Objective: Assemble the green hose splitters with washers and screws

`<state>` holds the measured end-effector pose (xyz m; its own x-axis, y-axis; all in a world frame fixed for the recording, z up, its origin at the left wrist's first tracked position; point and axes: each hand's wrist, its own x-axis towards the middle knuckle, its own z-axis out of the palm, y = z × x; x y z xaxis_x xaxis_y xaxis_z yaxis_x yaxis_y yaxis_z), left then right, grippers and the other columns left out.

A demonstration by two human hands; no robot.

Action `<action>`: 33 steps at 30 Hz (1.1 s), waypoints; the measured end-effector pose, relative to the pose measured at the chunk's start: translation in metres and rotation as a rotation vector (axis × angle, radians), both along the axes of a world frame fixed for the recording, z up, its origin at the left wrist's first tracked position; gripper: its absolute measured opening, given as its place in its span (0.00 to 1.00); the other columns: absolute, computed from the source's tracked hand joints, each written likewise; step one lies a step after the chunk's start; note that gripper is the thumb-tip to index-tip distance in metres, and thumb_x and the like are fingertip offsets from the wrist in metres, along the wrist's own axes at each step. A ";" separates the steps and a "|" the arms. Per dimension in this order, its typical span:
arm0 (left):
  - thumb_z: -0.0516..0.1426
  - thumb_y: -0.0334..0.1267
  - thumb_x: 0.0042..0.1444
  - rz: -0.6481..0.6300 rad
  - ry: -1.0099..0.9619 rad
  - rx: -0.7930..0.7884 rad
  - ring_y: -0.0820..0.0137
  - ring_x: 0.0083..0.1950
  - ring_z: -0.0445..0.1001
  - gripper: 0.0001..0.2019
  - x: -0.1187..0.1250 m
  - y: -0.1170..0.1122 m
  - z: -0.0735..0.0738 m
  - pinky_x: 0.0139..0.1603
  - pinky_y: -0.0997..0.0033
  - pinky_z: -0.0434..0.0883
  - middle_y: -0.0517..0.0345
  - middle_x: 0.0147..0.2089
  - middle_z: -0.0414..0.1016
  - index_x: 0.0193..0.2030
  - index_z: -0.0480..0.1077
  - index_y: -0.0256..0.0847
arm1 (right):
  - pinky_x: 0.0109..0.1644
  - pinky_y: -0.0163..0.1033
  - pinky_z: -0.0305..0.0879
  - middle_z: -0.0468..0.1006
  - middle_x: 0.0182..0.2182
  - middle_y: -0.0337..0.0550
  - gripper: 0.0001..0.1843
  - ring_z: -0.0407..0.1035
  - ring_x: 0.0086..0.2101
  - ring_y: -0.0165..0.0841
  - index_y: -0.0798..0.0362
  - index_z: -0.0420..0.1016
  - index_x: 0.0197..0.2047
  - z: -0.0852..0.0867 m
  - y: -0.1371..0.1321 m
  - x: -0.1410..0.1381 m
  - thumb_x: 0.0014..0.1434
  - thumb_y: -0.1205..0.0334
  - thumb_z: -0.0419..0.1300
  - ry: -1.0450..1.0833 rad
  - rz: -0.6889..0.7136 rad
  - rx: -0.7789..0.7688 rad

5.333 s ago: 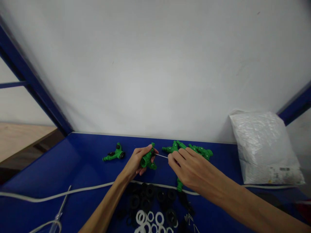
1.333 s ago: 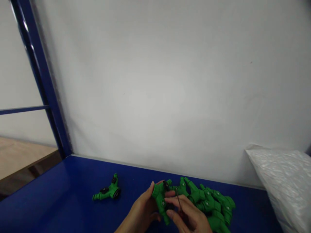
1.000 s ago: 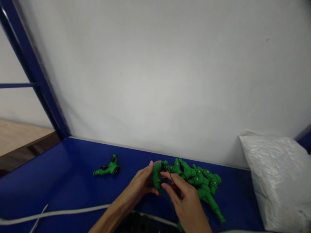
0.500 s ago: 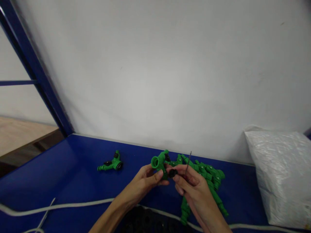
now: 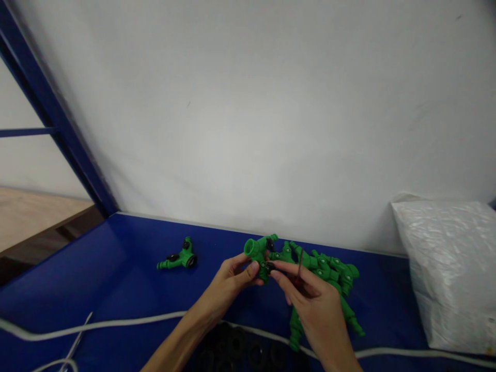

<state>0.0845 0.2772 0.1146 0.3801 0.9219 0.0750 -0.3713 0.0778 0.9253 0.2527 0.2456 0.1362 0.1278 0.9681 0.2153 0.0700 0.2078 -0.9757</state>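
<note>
My left hand [image 5: 233,279] is closed around a green Y-shaped hose connector [image 5: 256,251], its wide round opening turned up toward me. One black knob sits on the connector's far branch. In the fingertips of my right hand [image 5: 308,289] is a small black knob [image 5: 270,267], touching the near branch. A thin screwdriver [image 5: 300,266] is tucked in the same hand, shaft pointing up, its dark red handle mostly hidden by the fingers. Behind and under my right hand lies a heap of green hose connectors [image 5: 329,271].
Another green connector with black knobs [image 5: 182,258] lies to the left on the blue table [image 5: 127,279]. A white cable [image 5: 127,323] crosses the front. Black round parts [image 5: 236,346] lie near the front edge. A plastic-wrapped package [image 5: 449,274] stands at the right.
My right hand has brought the black knob left onto the connector's near branch. The connector has turned and moved slightly up and right.
</note>
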 end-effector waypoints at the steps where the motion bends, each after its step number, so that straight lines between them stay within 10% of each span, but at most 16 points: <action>1: 0.64 0.46 0.58 0.004 0.011 -0.001 0.67 0.46 0.74 0.19 0.000 0.000 0.000 0.44 0.74 0.72 0.48 0.52 0.78 0.53 0.79 0.40 | 0.21 0.31 0.57 0.74 0.18 0.36 0.09 0.60 0.19 0.26 0.47 0.87 0.37 0.001 -0.001 -0.001 0.51 0.57 0.70 -0.052 -0.026 0.036; 8: 0.65 0.48 0.56 -0.001 0.107 0.054 0.67 0.43 0.75 0.21 -0.002 0.003 0.000 0.41 0.73 0.72 0.48 0.47 0.81 0.52 0.79 0.39 | 0.17 0.30 0.61 0.70 0.14 0.33 0.10 0.62 0.15 0.27 0.50 0.87 0.39 -0.002 -0.002 -0.002 0.56 0.58 0.66 -0.217 -0.093 0.214; 13: 0.63 0.50 0.58 -0.003 0.165 0.106 0.69 0.37 0.73 0.20 -0.004 0.004 0.001 0.38 0.74 0.70 0.49 0.39 0.81 0.49 0.81 0.36 | 0.18 0.31 0.68 0.85 0.30 0.42 0.09 0.69 0.17 0.28 0.51 0.86 0.41 -0.007 -0.003 0.000 0.58 0.61 0.65 -0.299 -0.075 0.321; 20: 0.63 0.50 0.58 0.001 0.209 0.105 0.71 0.35 0.72 0.19 -0.004 0.001 0.004 0.36 0.74 0.68 0.53 0.35 0.79 0.45 0.81 0.35 | 0.46 0.32 0.77 0.84 0.38 0.44 0.10 0.81 0.38 0.33 0.50 0.84 0.43 -0.009 -0.002 0.001 0.63 0.68 0.61 -0.456 -0.094 0.529; 33: 0.62 0.51 0.58 0.036 0.264 0.101 0.70 0.33 0.67 0.19 -0.001 -0.003 0.009 0.36 0.73 0.64 0.55 0.33 0.76 0.42 0.82 0.35 | 0.50 0.37 0.77 0.82 0.43 0.48 0.15 0.80 0.41 0.35 0.50 0.81 0.49 -0.019 0.000 0.009 0.68 0.70 0.54 -0.679 -0.034 0.661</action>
<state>0.0836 0.2743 0.1233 0.3659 0.9280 0.0700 -0.1176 -0.0285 0.9927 0.2615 0.2456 0.1169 -0.2003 0.6216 0.7573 0.5954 0.6910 -0.4098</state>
